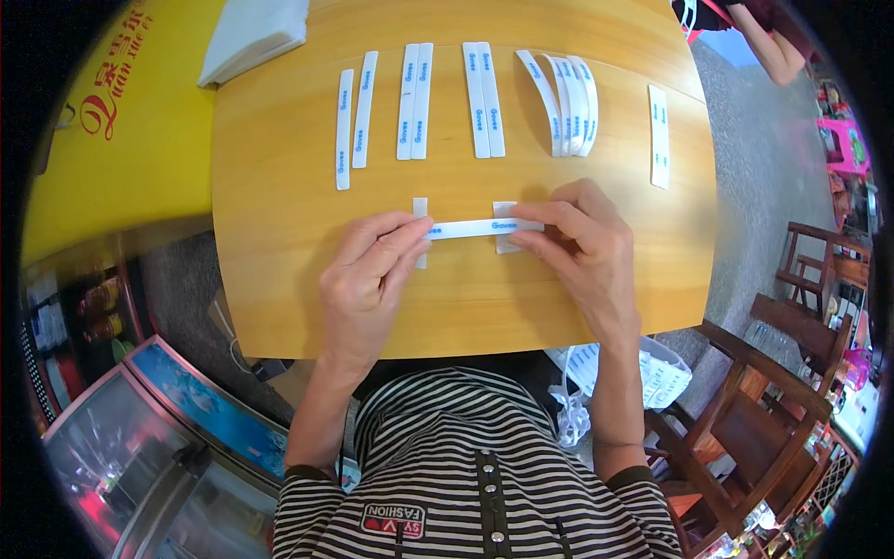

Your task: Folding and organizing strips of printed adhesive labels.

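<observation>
At the bottom of the frame, a knitted-looking shirt in black and white stripes is seen, with a white openwork basket to its right. In the middle of the frame, a narrow white strip with blue lettering is held level above the near part of the table; its left end is pinched between the thumb and fingers of the left hand, and its right end is taken between the thumb and fingers of the right hand, both hands being closed to a small gap. Behind the strip, two greyish patches are crossed by it; whether they are of tape or foil cannot be told. The strip can be judged very light, thin and flexible, smooth-faced and easily creased, so it is best held by its ends, with little pressure. Farther up, flat paired strips are laid on the smooth, wood-grained tabletop, curved strips are fanned right of centre, and a single strip is set at the right. At the upper left, a soft white stack is placed beside a glossy yellow surface.
</observation>
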Tool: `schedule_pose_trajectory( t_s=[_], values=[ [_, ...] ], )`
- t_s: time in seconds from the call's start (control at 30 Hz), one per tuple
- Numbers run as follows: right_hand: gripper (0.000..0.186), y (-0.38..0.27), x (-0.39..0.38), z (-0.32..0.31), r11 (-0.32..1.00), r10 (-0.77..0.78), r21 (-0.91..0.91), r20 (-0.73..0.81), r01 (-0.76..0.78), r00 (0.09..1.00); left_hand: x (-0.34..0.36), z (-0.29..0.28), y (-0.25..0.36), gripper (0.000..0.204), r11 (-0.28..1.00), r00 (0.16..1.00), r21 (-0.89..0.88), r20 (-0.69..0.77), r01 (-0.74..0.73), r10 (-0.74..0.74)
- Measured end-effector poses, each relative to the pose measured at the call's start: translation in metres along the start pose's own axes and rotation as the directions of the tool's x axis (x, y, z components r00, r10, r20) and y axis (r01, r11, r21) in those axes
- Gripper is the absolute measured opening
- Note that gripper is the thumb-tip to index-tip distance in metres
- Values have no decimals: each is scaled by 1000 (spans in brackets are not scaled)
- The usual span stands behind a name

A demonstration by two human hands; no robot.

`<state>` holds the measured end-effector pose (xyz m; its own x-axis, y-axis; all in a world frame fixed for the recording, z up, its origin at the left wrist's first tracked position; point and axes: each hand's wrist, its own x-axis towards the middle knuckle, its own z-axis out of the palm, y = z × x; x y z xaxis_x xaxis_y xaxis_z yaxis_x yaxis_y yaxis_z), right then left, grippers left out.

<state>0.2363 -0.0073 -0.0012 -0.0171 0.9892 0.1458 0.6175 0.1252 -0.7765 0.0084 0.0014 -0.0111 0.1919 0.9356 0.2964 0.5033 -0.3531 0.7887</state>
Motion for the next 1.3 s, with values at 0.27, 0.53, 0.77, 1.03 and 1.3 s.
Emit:
schedule_pose_trajectory(
  t_s=[0.27, 0.53, 0.77, 1.03, 1.3],
  values=[
    [27, 5, 0, -4, 998, -42, -43, 41, 44, 998, 1, -2, 5, 24, 998, 997, 2, 30, 67, -67],
    [30, 16, 9, -56, 927, 323, -48, -405, -373, 855, -4, -6, 11, 33, 993, 991, -10, 70, 117, -116],
    [39, 78, 28, -73, 866, 61, -398, -516, -303, 854, -6, -8, 23, 41, 996, 996, 28, 15, 89, -90],
    [25, 66, 24, -82, 850, 451, -112, -352, -515, 820, -6, 0, 46, 26, 988, 988, 21, 38, -152, 151],
    [20, -15, -56, -43, 899, 414, 221, -150, -377, 898, -16, 46, 71, 30, 730, 863, -552, 494, 403, -103]
  ],
)
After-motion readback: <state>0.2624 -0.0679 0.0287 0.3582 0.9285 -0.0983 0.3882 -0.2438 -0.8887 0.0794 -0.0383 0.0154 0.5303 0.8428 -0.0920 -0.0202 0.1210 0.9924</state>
